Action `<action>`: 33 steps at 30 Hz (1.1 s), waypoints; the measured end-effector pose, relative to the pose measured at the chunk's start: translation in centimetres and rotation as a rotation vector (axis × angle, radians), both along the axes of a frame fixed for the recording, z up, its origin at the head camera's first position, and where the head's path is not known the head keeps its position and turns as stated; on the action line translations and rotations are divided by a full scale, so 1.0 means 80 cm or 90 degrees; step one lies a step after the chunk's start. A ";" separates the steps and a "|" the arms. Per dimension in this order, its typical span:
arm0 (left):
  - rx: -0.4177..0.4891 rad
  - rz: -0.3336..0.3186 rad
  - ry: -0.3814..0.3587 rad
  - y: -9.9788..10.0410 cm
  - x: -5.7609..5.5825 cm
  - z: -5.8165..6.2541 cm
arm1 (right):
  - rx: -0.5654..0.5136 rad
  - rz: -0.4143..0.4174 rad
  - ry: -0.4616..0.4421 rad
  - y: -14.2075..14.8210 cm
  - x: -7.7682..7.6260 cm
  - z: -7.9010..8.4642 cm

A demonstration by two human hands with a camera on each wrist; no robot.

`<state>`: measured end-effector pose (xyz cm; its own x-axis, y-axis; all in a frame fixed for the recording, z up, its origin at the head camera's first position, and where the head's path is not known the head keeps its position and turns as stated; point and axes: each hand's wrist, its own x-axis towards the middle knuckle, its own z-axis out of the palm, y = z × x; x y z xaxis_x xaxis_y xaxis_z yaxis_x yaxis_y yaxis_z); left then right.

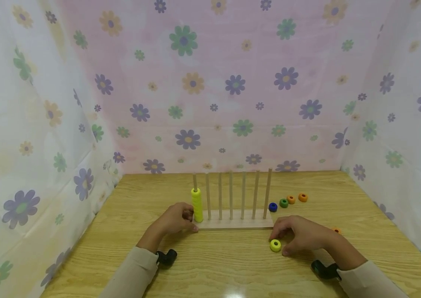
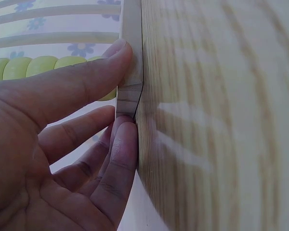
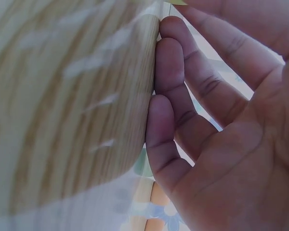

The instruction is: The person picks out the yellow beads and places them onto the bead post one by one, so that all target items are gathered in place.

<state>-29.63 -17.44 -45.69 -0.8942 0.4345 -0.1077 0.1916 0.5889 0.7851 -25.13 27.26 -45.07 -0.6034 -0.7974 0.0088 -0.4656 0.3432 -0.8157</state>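
Observation:
A wooden peg rack (image 1: 232, 224) stands on the table with several upright rods. Yellow beads (image 1: 197, 205) are stacked on its leftmost rod. My left hand (image 1: 176, 219) grips the left end of the rack's base (image 2: 129, 94), the thumb on its upper face beside the stack and fingers at the end near the tabletop. To the right and in front of the rack, my right hand (image 1: 301, 236) has thumb and forefinger at opposite sides of a loose yellow bead (image 1: 275, 245), pinching it low over the table. In the right wrist view only a sliver of yellow shows; the other fingertips (image 3: 169, 62) rest on the tabletop.
Right of the rack lie a blue bead (image 1: 273, 207), a green bead (image 1: 284, 203) and two orange beads (image 1: 303, 197). Another orange bead (image 1: 336, 230) is partly hidden behind the right hand. Flowered cloth (image 1: 214, 82) encloses the back and sides of the wood-grain table (image 1: 225, 265).

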 end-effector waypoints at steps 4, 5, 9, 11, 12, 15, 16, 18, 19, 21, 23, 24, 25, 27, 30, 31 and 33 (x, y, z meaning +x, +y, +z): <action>0.007 -0.003 -0.003 -0.001 0.001 0.000 | 0.000 0.005 0.006 -0.002 0.001 0.002; 0.007 -0.002 -0.004 -0.001 0.001 0.001 | 0.000 0.006 0.007 -0.003 0.001 0.003; 0.013 0.000 -0.003 -0.001 0.000 0.001 | 0.011 -0.003 0.008 -0.003 0.000 0.002; 0.013 0.000 -0.002 -0.001 0.001 0.001 | 0.019 -0.010 0.006 -0.003 0.000 0.002; 0.015 0.001 -0.002 -0.001 0.001 0.001 | 0.023 -0.013 0.006 -0.003 0.000 0.002; 0.013 0.004 -0.003 -0.001 0.001 0.002 | 0.026 -0.019 0.004 -0.003 0.001 0.003; 0.014 0.004 -0.004 -0.001 0.001 0.002 | 0.025 -0.020 0.003 -0.004 0.001 0.003; 0.014 0.004 -0.003 -0.001 0.001 0.001 | 0.022 -0.018 0.002 -0.004 0.002 0.003; 0.014 0.003 -0.003 0.000 0.001 0.001 | 0.018 -0.015 0.001 -0.004 0.002 0.003; 0.014 0.001 -0.002 0.000 0.001 0.001 | 0.014 -0.009 0.002 -0.004 0.002 0.003; 0.013 0.000 0.000 0.000 0.001 0.001 | 0.012 -0.007 0.004 -0.005 0.002 0.003; 0.012 0.000 0.000 0.000 0.001 0.001 | 0.009 -0.006 0.005 -0.005 0.002 0.003; 0.011 -0.001 0.001 0.000 0.001 0.001 | 0.011 -0.008 0.005 -0.005 0.002 0.003; 0.008 -0.002 0.003 -0.001 0.001 0.000 | 0.016 -0.015 0.006 -0.005 0.003 0.003; 0.003 -0.002 0.005 -0.001 0.000 0.000 | 0.028 -0.029 0.011 -0.005 0.004 0.003; 0.004 -0.002 0.004 -0.001 0.000 0.000 | 0.032 -0.035 0.012 -0.005 0.004 0.003; 0.005 0.000 0.001 -0.001 0.000 0.000 | 0.040 -0.045 0.013 -0.005 0.004 0.003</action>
